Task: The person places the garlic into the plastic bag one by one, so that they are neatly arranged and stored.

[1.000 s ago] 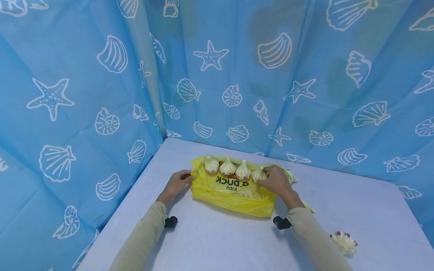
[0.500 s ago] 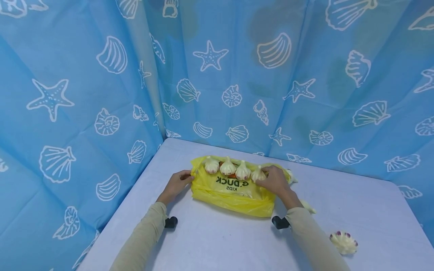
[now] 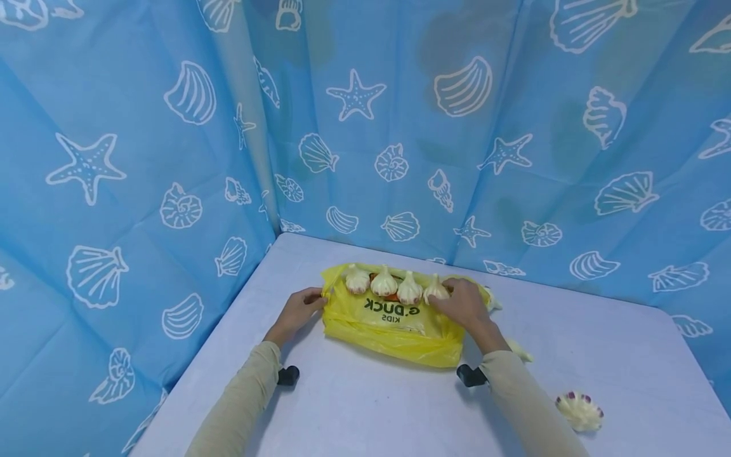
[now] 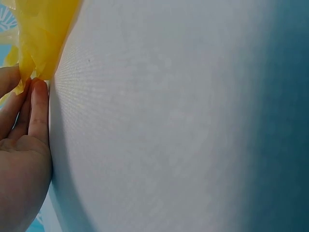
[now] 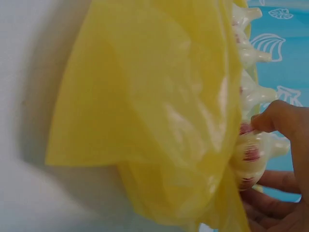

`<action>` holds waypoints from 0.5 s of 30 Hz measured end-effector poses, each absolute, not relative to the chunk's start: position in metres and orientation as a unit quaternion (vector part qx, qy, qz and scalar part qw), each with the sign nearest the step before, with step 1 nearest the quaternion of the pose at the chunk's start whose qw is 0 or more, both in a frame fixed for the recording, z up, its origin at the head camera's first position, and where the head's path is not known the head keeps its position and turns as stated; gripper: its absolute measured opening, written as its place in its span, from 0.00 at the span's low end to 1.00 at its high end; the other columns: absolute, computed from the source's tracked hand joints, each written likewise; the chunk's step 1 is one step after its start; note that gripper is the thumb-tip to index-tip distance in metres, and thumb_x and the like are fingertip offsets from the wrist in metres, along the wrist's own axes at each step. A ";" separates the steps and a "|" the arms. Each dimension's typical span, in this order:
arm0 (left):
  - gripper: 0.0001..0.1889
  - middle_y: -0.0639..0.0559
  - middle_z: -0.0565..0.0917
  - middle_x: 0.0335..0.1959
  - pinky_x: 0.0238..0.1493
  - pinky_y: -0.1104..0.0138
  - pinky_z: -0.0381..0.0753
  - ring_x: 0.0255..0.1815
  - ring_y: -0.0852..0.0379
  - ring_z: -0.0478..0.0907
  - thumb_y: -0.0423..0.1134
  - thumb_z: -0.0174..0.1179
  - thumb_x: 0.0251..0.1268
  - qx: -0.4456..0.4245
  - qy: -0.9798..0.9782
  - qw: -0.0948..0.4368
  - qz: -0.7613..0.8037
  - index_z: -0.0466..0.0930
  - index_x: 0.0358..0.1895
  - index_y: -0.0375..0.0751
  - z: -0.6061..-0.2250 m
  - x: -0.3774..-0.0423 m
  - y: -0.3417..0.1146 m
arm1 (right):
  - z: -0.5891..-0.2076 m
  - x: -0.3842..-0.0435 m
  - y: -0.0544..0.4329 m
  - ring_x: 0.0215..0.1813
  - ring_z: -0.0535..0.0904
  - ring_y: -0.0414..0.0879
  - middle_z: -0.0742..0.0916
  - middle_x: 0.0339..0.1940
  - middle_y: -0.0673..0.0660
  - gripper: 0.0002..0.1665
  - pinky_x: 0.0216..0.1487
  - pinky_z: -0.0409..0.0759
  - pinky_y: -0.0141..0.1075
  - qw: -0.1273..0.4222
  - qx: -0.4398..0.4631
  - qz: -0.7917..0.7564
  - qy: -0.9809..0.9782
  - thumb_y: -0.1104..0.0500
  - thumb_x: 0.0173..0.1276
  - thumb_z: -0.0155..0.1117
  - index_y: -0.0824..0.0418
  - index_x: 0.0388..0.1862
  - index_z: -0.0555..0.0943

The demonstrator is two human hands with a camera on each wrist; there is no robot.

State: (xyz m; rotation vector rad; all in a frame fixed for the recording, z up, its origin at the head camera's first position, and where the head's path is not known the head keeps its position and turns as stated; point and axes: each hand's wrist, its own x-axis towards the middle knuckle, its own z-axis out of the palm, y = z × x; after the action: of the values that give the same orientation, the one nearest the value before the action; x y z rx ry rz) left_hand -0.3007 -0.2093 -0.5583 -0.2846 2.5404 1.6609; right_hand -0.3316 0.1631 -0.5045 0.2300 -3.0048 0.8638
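Head view: a yellow bag (image 3: 394, 348) is laid on the bench (image 3: 365, 412), and three garlic bulbs (image 3: 384, 284) are lined up stem-up along its far side. A fourth bulb (image 3: 436, 291) is placed at the right end of the row. It is held between thumb and fingers by the right hand (image 3: 461, 304): a narrow grip, filled by the bulb. In the right wrist view the thumb is seen against the bulb's side. The bag's left edge is pinched by the left hand (image 3: 297, 311).

The step in hand is judged to be the settling of the fourth bulb in line with its neighbours. For that, light downward pressure is best applied, and the plastic should be steadied at the left without being tugged, since the whole row could be tipped. The grip is best loosened only once the bulb is felt to stand.

Little room is offered behind the bag, where the blue curtain (image 3: 354, 209) is near; more is offered on the bench's near side. At the right, care is needed: a first loose bulb (image 3: 495, 299) is partly hidden by bag and hand, a second loose bulb (image 3: 521, 350) by the right sleeve (image 3: 531, 400), and a third loose bulb (image 3: 579, 411) is found beyond the forearm.
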 end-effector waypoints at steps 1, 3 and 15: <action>0.19 0.49 0.80 0.53 0.62 0.54 0.73 0.56 0.50 0.74 0.45 0.61 0.68 -0.093 0.832 0.046 0.545 0.79 0.59 0.44 -0.558 -0.301 -0.209 | -0.503 -0.331 0.163 0.41 0.75 0.53 0.84 0.44 0.62 0.34 0.40 0.78 0.43 0.002 0.068 0.274 -0.959 0.42 0.59 0.68 0.68 0.53 0.80; 0.18 0.49 0.80 0.53 0.61 0.55 0.74 0.56 0.51 0.74 0.44 0.61 0.68 -0.094 0.832 0.044 0.545 0.79 0.58 0.44 -0.558 -0.301 -0.209 | -0.501 -0.332 0.162 0.36 0.74 0.52 0.83 0.37 0.60 0.32 0.33 0.76 0.39 0.005 0.064 0.268 -0.961 0.41 0.59 0.69 0.67 0.48 0.81; 0.18 0.49 0.80 0.54 0.61 0.54 0.74 0.57 0.50 0.74 0.45 0.61 0.68 -0.106 0.837 0.047 0.535 0.79 0.58 0.44 -0.559 -0.302 -0.207 | -0.492 -0.332 0.161 0.49 0.77 0.59 0.83 0.53 0.67 0.37 0.51 0.79 0.50 -0.022 0.089 0.246 -0.965 0.42 0.61 0.66 0.71 0.57 0.78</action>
State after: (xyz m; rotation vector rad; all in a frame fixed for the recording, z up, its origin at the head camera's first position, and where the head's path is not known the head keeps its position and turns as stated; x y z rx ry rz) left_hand -0.3021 -0.2073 -0.5587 -0.3223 2.5519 1.6329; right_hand -0.3316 0.1605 -0.4925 0.2849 -3.0742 0.7842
